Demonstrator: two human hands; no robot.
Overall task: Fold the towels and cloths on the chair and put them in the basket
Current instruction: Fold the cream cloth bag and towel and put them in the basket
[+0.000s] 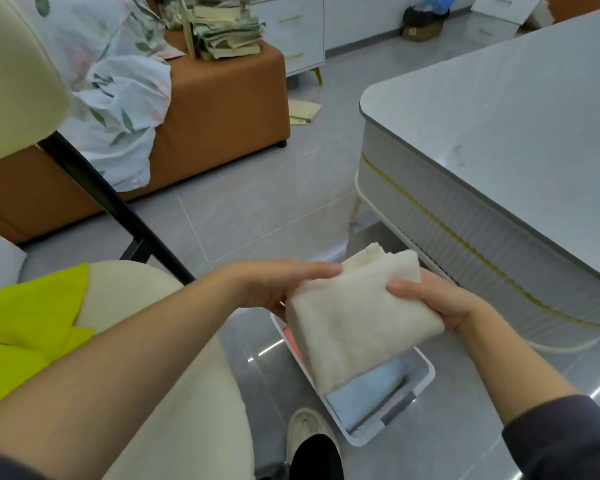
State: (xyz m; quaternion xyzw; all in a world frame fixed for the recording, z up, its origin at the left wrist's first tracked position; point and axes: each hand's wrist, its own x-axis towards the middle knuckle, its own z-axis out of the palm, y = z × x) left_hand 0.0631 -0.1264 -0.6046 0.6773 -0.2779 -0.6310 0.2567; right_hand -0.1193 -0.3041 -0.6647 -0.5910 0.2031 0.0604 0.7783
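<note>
My right hand (437,303) grips the folded white towel (357,320) at lower centre of the frame, thumb on top (directly above the basket (425,374)); my left hand (281,284) rests straight-fingered against its edge.

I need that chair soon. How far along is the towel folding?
Partly done. A blue cloth already lies folded in the basket. In hand is a folded white towel, held between the left hand and right hand above the basket. Left to do: a yellow cloth lies unfolded on the chair.
</note>
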